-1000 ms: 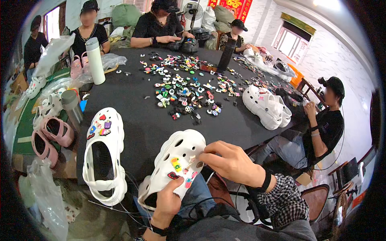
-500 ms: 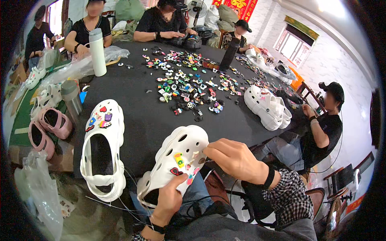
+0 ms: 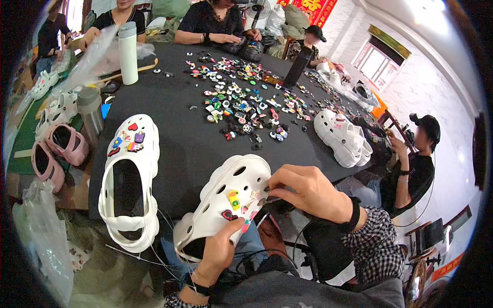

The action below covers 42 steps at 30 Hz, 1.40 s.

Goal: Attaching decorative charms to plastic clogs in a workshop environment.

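Observation:
My left hand (image 3: 218, 254) grips a white clog (image 3: 223, 203) by its lower side, holding it over my lap at the near edge of the black table (image 3: 185, 143). The clog's top carries a few small coloured charms. My right hand (image 3: 303, 191) rests on the clog's right edge, fingertips pinched on a small charm pressed against it. A second white clog (image 3: 129, 179) with several coloured charms on its toe lies on the table to the left.
A heap of small coloured charms (image 3: 241, 97) covers the table's middle. A pair of white clogs (image 3: 341, 136) sits at the right edge, a white bottle (image 3: 128, 53) at far left. Pink clogs (image 3: 56, 151) lie lower left. Other people sit around the table.
The view has shifted slightly; the held clog stays in my left hand while my right hand's fingers keep working on its right edge, a little lower than before.

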{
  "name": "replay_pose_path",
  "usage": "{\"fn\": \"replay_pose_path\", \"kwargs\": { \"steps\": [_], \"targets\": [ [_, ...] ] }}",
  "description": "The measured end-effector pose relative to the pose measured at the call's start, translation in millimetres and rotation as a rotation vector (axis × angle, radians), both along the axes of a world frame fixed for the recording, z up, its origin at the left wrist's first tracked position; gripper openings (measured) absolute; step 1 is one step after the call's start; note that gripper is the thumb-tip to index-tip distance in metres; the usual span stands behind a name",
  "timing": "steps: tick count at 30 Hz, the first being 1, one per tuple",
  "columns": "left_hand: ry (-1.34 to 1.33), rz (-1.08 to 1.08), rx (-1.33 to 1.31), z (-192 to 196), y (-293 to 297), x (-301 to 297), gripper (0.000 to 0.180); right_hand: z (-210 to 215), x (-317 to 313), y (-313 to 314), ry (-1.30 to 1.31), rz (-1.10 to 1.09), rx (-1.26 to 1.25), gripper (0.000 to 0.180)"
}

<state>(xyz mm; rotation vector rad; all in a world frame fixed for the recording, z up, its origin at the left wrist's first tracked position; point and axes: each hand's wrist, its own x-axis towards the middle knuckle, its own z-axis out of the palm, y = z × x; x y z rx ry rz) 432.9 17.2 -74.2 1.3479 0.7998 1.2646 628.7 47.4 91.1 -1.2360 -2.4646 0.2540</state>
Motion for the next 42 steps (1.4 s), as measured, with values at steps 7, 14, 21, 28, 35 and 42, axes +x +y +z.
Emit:
{"fn": "replay_pose_path", "kwargs": {
  "steps": [7, 14, 21, 28, 35, 42],
  "targets": [
    [-0.295, -0.038, -0.284, -0.2, -0.1, 4.1, 0.041, 14.3, -3.5, 11.2, -0.174, 0.033, 0.065, 0.040],
    [-0.271, -0.026, -0.230, -7.8, -3.7, 7.1, 0.040, 15.6, 1.6, 34.5, -0.084, 0.172, -0.203, 0.082],
    [-0.527, -0.115, -0.300, 4.3, -0.7, 7.9, 0.023, 17.3, -1.5, 44.9, -0.089, 0.240, -0.240, 0.070],
    [-0.635, -0.083, -0.601, 17.3, -1.1, 6.7, 0.047, 12.2, -6.4, 48.8, -0.118, 0.232, -0.257, 0.060],
    [-0.472, -0.111, -0.363, -5.6, -3.3, 3.1, 0.032, 7.3, -9.0, 47.2, -0.105, 0.246, -0.226, 0.056],
    [-0.416, -0.068, -0.378, 18.0, 0.8, 1.7, 0.032, -0.5, -10.8, 43.4, -0.124, 0.168, -0.192, 0.059]
  ]
}}
